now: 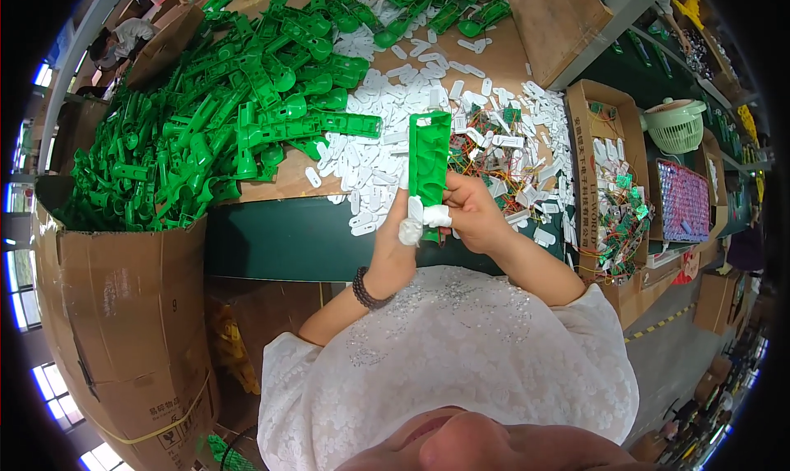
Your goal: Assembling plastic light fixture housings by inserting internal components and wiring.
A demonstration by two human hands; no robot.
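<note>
A green plastic shell half (428,154) stands upright in front of my chest, its ribbed hollow inside showing. My left hand (397,239) is closed on its lower left side, with white wrapping on the thumb. From the right, my right hand (477,216) grips the lower end, its thumb also wrapped in white. The fingertips behind the shell are hidden, and I cannot tell whether a small part is pinched there too. Just beyond my hands lie many flat white plastic pieces (374,162) and a tangle of wired green circuit boards (485,162).
Green shells (280,84) are heaped at the left, beside and above a tall cardboard box (123,306). At the right, a cardboard tray (586,167) holds wired circuit boards. Farther right are a pale green basket (675,125) and a tray of purple-pink parts (685,199).
</note>
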